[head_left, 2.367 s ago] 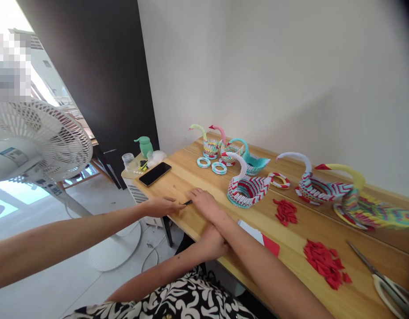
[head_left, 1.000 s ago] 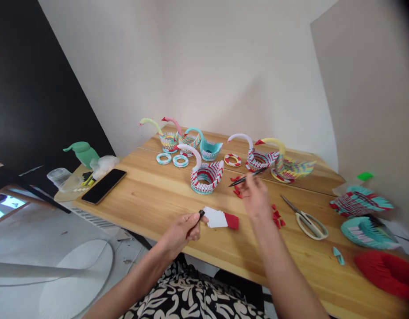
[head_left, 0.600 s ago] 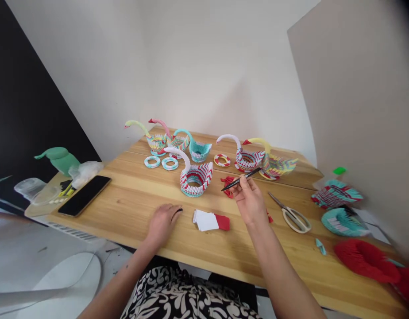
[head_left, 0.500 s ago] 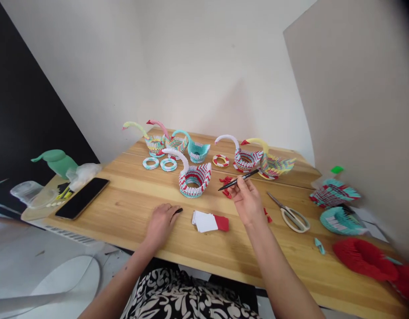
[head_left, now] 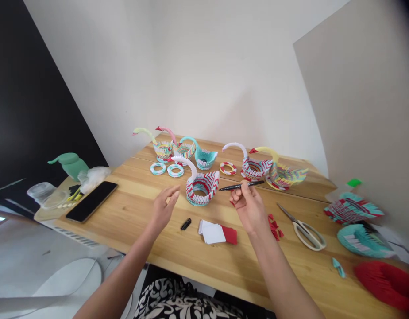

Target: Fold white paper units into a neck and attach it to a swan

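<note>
Between the thumb and fingers of my right hand is a black marker pen, its bare tip pointing left. My left hand hovers above the table, empty, thumb apart from the fingers, just left of the nearest folded-paper swan. That swan has a white neck and a red, white and blue body. The black pen cap lies alone on the wood. To its right sits a small stack of white paper cards with a red paper piece beside it.
More paper swans and paper rings stand at the back. Scissors and red paper bits lie right, near a red folded-paper piece. On the left are a phone, a plastic cup and a green bottle.
My left hand has let go of the pen cap, leaving it on the table, and has lifted forward toward the nearest swan. The right hand still holds the marker. The view has shifted slightly.
</note>
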### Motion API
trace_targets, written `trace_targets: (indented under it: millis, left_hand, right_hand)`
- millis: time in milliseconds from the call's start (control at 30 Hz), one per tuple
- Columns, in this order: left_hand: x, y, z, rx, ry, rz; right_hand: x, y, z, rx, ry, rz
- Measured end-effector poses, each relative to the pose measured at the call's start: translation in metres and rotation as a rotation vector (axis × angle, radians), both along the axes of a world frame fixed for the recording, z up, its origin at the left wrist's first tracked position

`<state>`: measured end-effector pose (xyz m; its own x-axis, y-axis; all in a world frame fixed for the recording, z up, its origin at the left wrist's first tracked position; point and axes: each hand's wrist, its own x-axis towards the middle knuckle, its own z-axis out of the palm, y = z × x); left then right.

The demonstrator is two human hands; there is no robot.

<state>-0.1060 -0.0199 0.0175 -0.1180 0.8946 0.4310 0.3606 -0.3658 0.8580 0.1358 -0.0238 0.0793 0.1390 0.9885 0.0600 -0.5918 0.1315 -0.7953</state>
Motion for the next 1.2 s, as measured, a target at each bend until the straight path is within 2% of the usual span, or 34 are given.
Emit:
trace_targets:
  millis: [100,200,467,667,800,900,1000,1133,1200]
  left_hand:
    - [0.001,0.004,0.016,-0.038,-0.176,0.011]
    - [0.002,0.007,0.025,-0.073,-0.304,0.003]
    - [-0.003,0.024,0.033,-0.111,-0.489,0.023]
    - [-0.013,0.047,0.035,0.004,-0.598,0.13]
    - [-0.015,0.066,0.04,0.076,-0.615,0.084]
    - [-0.011,0.075,0.043,0.126,-0.629,0.0]
    - [-0.009,0.077,0.041,0.137,-0.625,-0.037]
    - [-0.013,0.073,0.036,0.143,-0.586,-0.061]
    - [-0.016,0.071,0.036,0.15,-0.551,-0.07]
  right_hand:
    - [-0.006,0.001,0.004,-0.004,-0.007,-0.013]
    - [-0.01,0.003,0.006,0.01,-0.016,-0.011]
    - [-0.018,0.009,0.009,0.107,-0.084,0.049]
    - [-0.027,0.015,0.009,0.171,-0.159,0.066]
    - [-0.035,0.021,0.012,0.236,-0.229,0.052]
    - [-0.044,0.026,0.014,0.248,-0.306,-0.003]
    - [-0.054,0.028,0.016,0.292,-0.479,-0.121]
    - [-0.073,0.022,0.021,0.447,-0.785,-0.281]
    - [-0.083,0.02,0.023,0.553,-0.885,-0.315]
